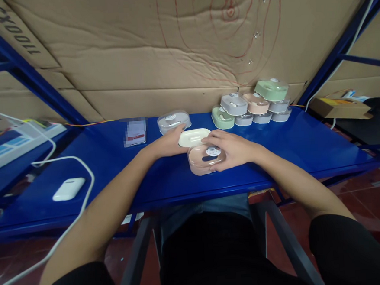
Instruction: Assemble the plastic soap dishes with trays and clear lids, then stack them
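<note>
My left hand (170,141) grips the left end of a cream oval tray-like piece (190,139) with a raised bar in its middle. Directly below that piece is a pink rounded box (200,164) with a clear cover, a round white label and a dark oval opening. Around the box's right side curls my right hand (234,149), its index finger and thumb region reaching up to the cream piece's right end. Both hands are closed, low over the blue table (167,183). Just behind my left hand sits a grey box with a clear cover (173,120).
Several covered boxes in green, grey and pink are stacked at the back right, a green one (271,90) on top. A phone (135,132) lies back left. A white earbud case (68,189) and a white cable (90,180) are at left. Cardboard (123,69) walls the back.
</note>
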`<state>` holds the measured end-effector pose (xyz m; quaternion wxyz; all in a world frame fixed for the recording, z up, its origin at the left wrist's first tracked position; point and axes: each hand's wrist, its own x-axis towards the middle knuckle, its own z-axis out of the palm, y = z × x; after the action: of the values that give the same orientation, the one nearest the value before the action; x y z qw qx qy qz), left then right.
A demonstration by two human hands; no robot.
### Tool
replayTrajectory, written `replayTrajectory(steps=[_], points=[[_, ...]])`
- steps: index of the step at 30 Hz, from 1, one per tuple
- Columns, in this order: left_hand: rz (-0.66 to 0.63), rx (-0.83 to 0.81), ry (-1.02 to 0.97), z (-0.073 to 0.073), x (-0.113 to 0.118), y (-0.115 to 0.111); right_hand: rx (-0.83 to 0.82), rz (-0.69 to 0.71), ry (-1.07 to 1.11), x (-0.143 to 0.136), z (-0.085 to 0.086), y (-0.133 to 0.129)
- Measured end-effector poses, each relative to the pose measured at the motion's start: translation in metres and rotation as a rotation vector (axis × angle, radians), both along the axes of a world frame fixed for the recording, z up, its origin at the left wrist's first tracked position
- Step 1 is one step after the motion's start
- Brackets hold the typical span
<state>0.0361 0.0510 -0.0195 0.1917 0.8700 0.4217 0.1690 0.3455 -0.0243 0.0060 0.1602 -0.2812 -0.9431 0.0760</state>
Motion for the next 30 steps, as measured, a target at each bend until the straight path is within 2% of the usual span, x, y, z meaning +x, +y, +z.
replayTrajectory(steps=[6,16,25,30], points=[[-0.003,0.008,0.022,-0.001,-0.001,0.001,-0.001,0.010,0.024,0.002,0.000,0.000],[0.004,-0.004,0.021,0.003,0.002,-0.002,-0.035,0.011,0.013,-0.002,-0.009,0.003],[0.020,0.017,0.034,0.003,0.003,-0.003,0.000,-0.136,-0.062,-0.015,-0.009,-0.010],[0.009,0.033,0.030,0.002,0.002,-0.002,0.031,-0.106,-0.048,-0.016,-0.010,-0.010]])
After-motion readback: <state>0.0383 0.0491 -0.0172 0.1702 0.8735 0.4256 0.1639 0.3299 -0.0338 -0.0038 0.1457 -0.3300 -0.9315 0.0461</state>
